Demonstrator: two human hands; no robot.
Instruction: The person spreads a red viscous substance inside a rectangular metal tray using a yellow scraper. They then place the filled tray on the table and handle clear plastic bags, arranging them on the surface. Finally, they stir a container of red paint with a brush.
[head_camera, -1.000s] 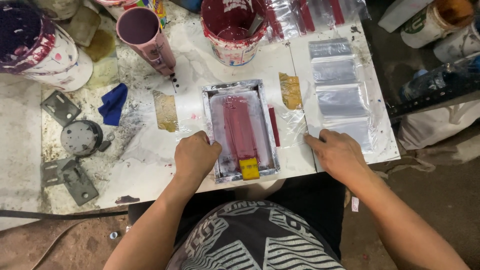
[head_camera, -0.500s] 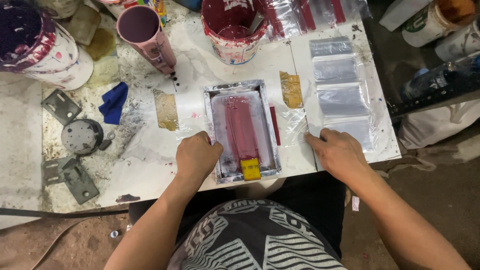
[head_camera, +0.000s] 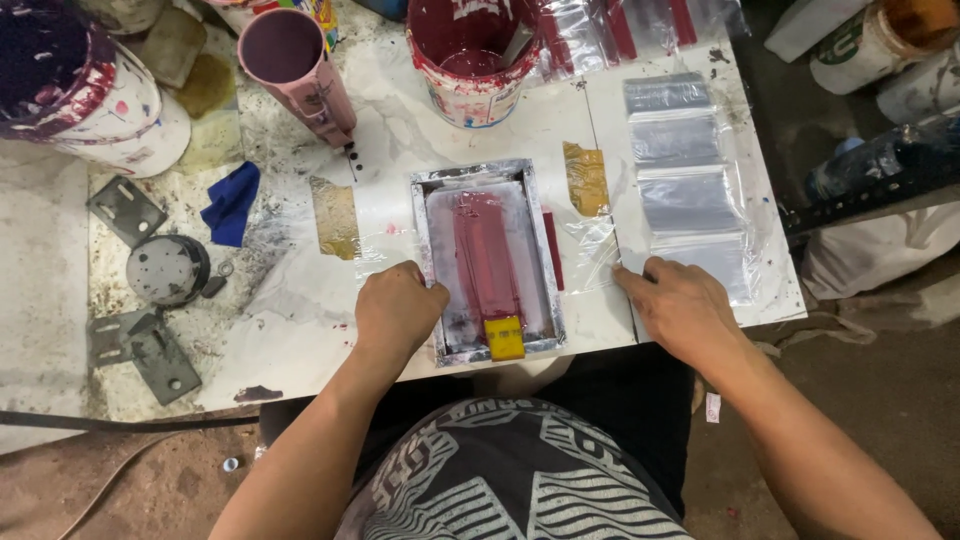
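A small metal-framed printing screen (head_camera: 434, 262) lies on the white table, smeared with dark red ink, a yellow-handled squeegee (head_camera: 503, 337) resting at its near end. My left hand (head_camera: 398, 310) grips the frame's left near edge with curled fingers. My right hand (head_camera: 680, 305) rests flat on the table, fingertips on the near edge of a row of clear plastic pouches (head_camera: 690, 195) to the right of the frame.
A red paint bucket (head_camera: 470, 60), a pink cup (head_camera: 295, 70) and a purple-stained bucket (head_camera: 85, 90) stand at the back. A blue rag (head_camera: 232, 202), metal brackets (head_camera: 125, 208) and a round metal part (head_camera: 167, 270) lie left. Tape strips (head_camera: 585, 178) flank the frame.
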